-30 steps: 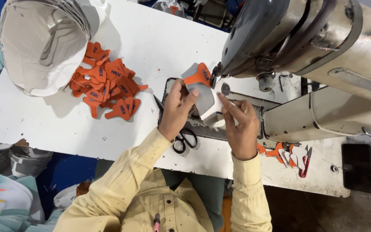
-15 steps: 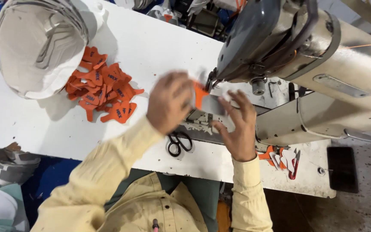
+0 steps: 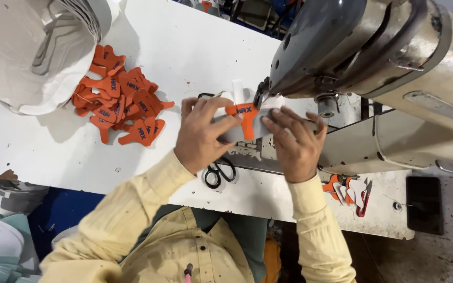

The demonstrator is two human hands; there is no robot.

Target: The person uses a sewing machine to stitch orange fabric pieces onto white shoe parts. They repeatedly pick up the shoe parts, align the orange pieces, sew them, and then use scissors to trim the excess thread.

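Observation:
My left hand (image 3: pixel 203 137) and my right hand (image 3: pixel 295 142) together hold a white shoe-upper piece (image 3: pixel 237 133) with an orange patch (image 3: pixel 247 119) laid on it. The piece lies flat on the machine bed, just under the head of a grey sewing machine (image 3: pixel 352 47). My left fingers press the piece from the left, my right fingers from the right. The needle itself is hidden behind the machine head. Black scissors (image 3: pixel 219 172) lie on the table below my left hand.
A heap of several orange patches (image 3: pixel 121 105) lies on the white table (image 3: pixel 195 47) at the left. A stack of white upper pieces (image 3: pixel 32 47) stands at the far left. A few orange and white pieces (image 3: pixel 349 189) lie at the right front edge.
My left hand has come down and left, uncovering the orange patch. Both hands have slid the white piece further under the machine head, flat on the bed.

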